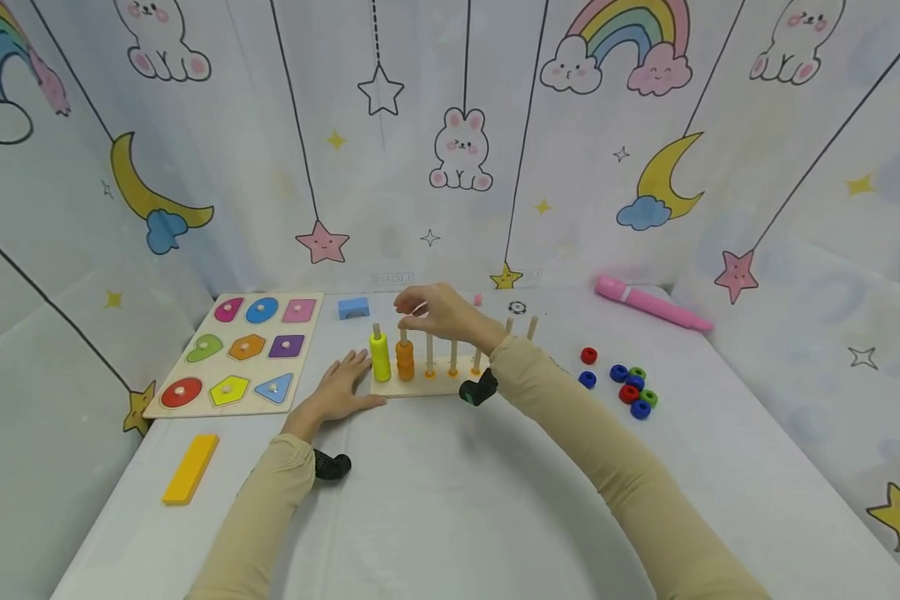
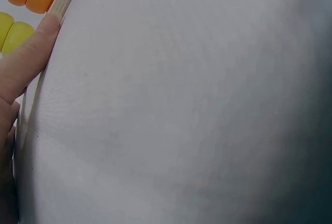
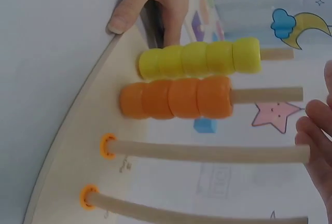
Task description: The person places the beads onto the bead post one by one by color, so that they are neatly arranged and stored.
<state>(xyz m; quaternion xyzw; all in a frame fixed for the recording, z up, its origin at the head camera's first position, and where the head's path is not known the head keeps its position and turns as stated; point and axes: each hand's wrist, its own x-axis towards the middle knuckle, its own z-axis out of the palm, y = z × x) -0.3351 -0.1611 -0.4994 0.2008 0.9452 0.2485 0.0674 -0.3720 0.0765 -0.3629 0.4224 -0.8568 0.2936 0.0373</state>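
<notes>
White cloth covers the table [image 1: 450, 500] under a wooden peg stand [image 1: 420, 385]. Flat and spread, the left hand [image 1: 341, 392] presses the stand's near edge, just beside the yellow bead stack [image 1: 379, 357]. Above the orange bead stack [image 1: 405, 359], the right hand [image 1: 438, 312] hovers with fingers loosely curled by the peg tops; whether it pinches a bead I cannot tell. Lowering carelessly, it could knock a peg and tip the stand, since only the left fingertips steady it.
</notes>
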